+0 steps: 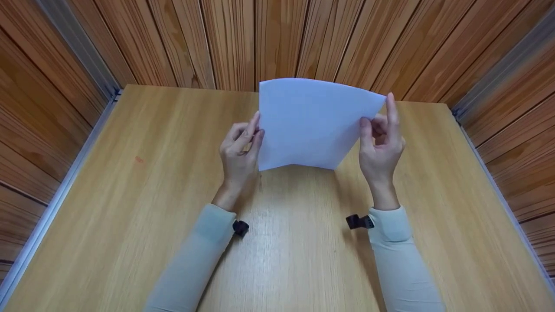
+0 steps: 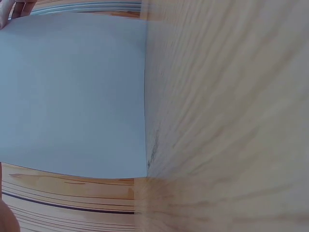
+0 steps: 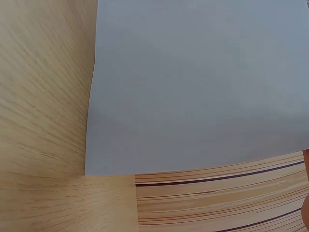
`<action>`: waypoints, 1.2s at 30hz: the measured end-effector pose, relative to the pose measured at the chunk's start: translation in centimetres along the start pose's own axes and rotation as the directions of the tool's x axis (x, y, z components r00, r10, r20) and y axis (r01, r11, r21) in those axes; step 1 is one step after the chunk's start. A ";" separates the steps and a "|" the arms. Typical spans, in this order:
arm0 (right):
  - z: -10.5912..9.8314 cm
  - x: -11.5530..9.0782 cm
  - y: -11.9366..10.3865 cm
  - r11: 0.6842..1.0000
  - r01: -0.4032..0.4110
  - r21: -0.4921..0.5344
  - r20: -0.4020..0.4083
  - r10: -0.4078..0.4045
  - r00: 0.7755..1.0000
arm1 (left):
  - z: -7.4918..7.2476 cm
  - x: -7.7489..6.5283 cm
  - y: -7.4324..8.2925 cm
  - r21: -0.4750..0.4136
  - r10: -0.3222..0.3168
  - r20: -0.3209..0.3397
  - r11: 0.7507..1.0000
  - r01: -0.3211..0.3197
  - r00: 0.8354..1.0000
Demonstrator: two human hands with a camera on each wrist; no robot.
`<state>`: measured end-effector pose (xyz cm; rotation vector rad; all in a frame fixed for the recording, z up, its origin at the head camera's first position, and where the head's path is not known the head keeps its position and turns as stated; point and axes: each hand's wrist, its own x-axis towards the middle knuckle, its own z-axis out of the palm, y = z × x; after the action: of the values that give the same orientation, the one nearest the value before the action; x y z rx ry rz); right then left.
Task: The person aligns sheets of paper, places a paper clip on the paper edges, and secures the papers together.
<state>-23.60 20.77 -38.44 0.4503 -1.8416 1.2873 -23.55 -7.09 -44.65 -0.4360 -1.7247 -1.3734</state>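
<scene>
A plain white sheet of paper (image 1: 316, 121) stands tilted up above the table, slightly bowed, its lower edge close to or on the tabletop. At its left edge my left hand (image 1: 239, 149) pinches it between thumb and fingers. My right hand (image 1: 381, 143) pinches the right edge, with the index finger pointing up along the top right corner. The left wrist view shows the sheet (image 2: 72, 96) broadly, with part of the right hand at the top left. In the right wrist view the sheet (image 3: 193, 87) fills most of the picture.
The wooden table (image 1: 151, 208) lies beneath both arms. Wood-panelled walls (image 1: 277, 39) rise behind and at both sides, with metal rails (image 1: 65, 186) along the side edges. A small reddish mark (image 1: 138, 159) is on the tabletop at left. Each wrist carries a small black camera (image 1: 240, 228).
</scene>
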 end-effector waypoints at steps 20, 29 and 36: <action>-0.1 -0.8 0.3 1.000 -0.009 -0.010 0.004 0.009 1.000 | 0.1 -0.1 -0.2 -0.020 0.033 -0.010 0.999 -0.033 0.999; 0.0 -0.9 0.3 0.992 0.047 -0.116 -0.008 -0.048 0.999 | 0.1 -0.1 -0.1 -0.012 0.032 -0.001 0.999 -0.032 0.999; 0.3 -0.9 0.4 0.994 0.034 -0.104 -0.025 -0.037 0.999 | 0.0 -0.1 0.0 -0.010 0.035 0.005 0.999 -0.035 0.999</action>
<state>-23.43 20.54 -39.47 0.4055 -1.8596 1.1629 -23.55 -7.05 -44.73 -0.4739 -1.7074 -1.3577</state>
